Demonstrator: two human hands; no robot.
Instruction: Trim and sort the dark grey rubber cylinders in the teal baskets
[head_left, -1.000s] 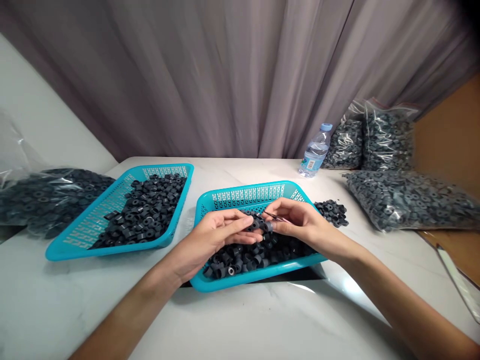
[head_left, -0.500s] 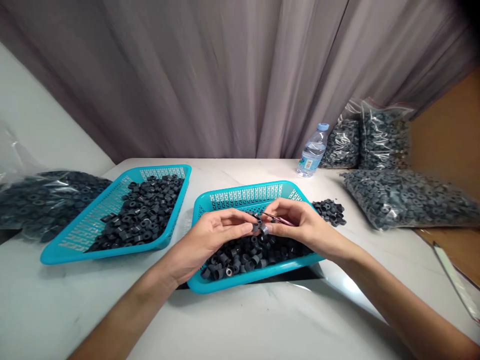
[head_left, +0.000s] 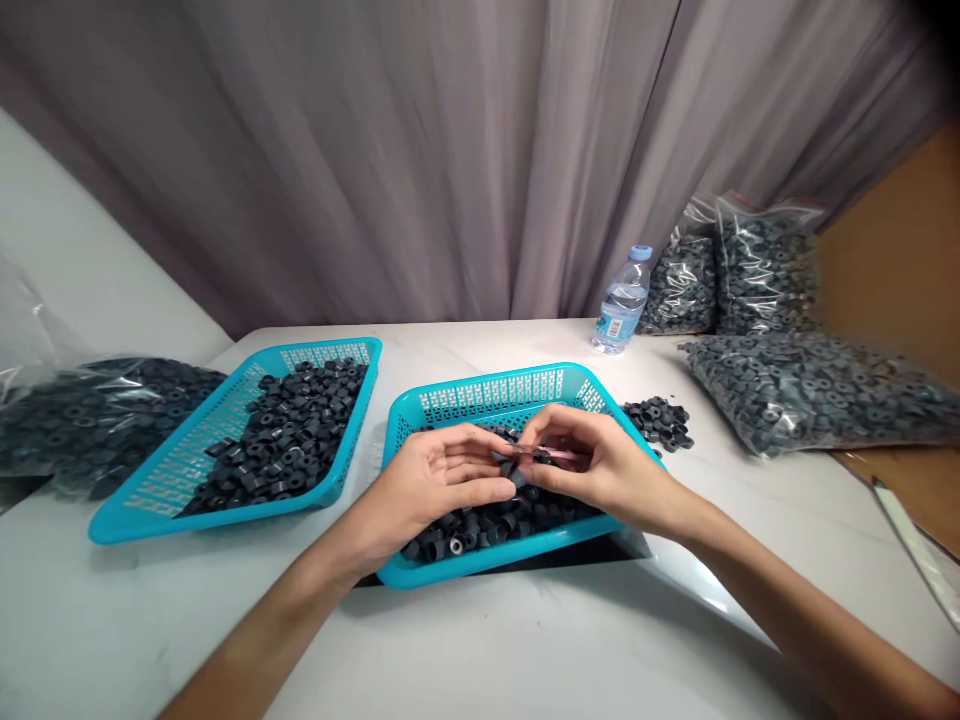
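My left hand (head_left: 435,480) hovers over the nearer teal basket (head_left: 480,395), fingers curled, pinching a small dark ring part (head_left: 507,468) at its fingertips. My right hand (head_left: 592,465) meets it from the right, pinching a thin pink-handled tool (head_left: 551,454) whose tip touches that part. The basket under both hands holds several more dark ring parts (head_left: 487,525).
A second teal basket (head_left: 157,480) of ring parts sits to the left, with a clear bag of parts (head_left: 82,405) beyond it. A small loose pile (head_left: 660,420), a water bottle (head_left: 621,300) and more bags of parts (head_left: 810,390) lie to the right. A grey curtain hangs behind.
Both hands have stayed together over the near basket, shifting slightly lower and to the left. The view has tilted a little.
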